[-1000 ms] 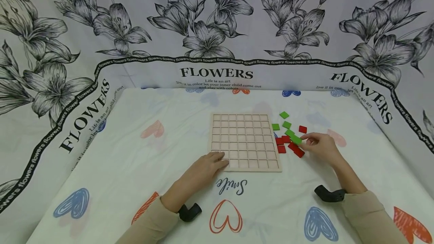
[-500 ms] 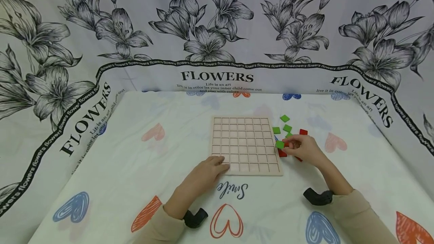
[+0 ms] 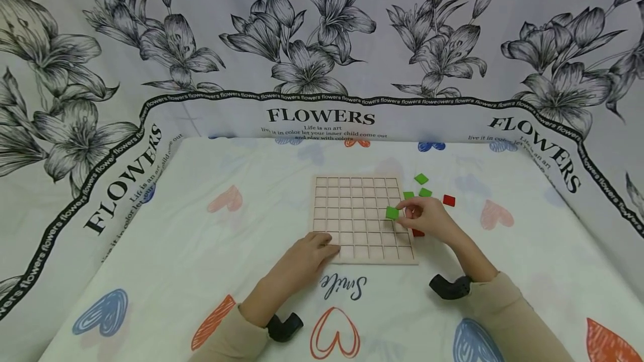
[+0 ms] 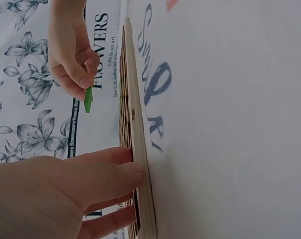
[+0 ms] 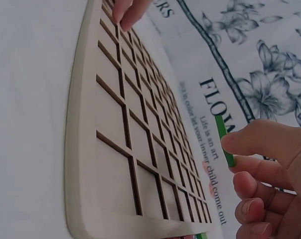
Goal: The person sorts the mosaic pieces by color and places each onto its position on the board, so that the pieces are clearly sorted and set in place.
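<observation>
A pale wooden grid board [image 3: 352, 222] with square recesses lies flat in the middle of the head view. My right hand [image 3: 427, 218] pinches a green square tile [image 3: 392, 213] between thumb and finger, over the board's right side. In the right wrist view that tile [image 5: 225, 141] is raised above the recesses, seen edge-on. My left hand [image 3: 304, 258] rests at the near left corner of the board, fingers relaxed on its edge. From the left wrist view, its fingertips [image 4: 133, 172] touch the wooden rim.
Several green tiles [image 3: 421, 179] are scattered just right of the board. A red tile [image 3: 449, 200] lies farther right, and another red one [image 3: 418, 233] shows beneath my right hand, which hides part of the pile. A heart-print cloth [image 3: 166, 272] covers the table.
My right hand has carried the green tile leftward from the loose pile to over the board. The left hand stays at the near left corner.
</observation>
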The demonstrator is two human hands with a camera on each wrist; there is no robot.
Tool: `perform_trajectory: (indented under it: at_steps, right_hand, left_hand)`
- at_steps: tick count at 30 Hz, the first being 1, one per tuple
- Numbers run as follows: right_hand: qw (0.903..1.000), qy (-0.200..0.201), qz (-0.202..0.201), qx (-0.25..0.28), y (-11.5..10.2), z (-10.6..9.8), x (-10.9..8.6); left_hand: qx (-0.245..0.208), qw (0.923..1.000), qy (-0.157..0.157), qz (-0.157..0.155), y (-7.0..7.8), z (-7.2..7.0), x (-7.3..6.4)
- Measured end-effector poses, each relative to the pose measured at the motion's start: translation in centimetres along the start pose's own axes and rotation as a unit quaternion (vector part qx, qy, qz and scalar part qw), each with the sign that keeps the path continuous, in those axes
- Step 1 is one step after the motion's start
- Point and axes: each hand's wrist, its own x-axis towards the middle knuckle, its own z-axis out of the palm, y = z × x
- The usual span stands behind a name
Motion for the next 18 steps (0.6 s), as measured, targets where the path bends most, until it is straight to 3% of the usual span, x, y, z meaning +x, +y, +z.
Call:
perform_trajectory:
  at_steps: [18]
  right_hand:
    - [0.9992,-0.029,-0.025,-0.016,-1.7,2.7,3.0]
  left_hand:
    - [-0.019,0.9996,-0.017,0.014,-0.1,-0.1,-0.3]
